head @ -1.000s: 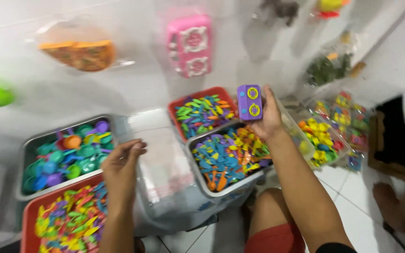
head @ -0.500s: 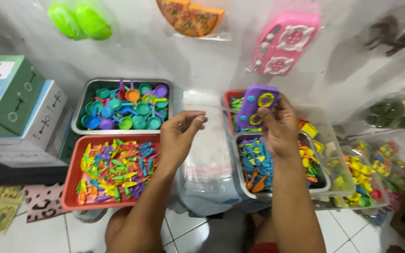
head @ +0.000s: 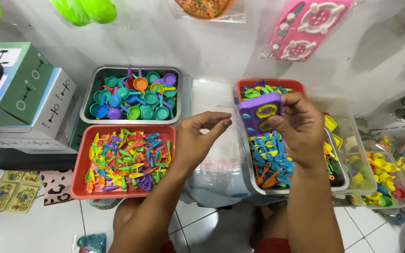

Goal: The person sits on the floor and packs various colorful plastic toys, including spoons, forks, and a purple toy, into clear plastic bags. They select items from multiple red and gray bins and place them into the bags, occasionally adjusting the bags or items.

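Our right hand [head: 298, 126] pinches purple toy stove [head: 260, 114], hiding pt of red tray [head: 268, 85]; left hand [head: 198, 138] spread, empty, ctr frame.

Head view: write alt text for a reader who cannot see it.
A right hand holds up a purple toy stove with yellow rings while the open left hand hovers beside it over clear plastic bags. Around them sit a red tray of small colourful toy pieces and a metal tray of toy pans.
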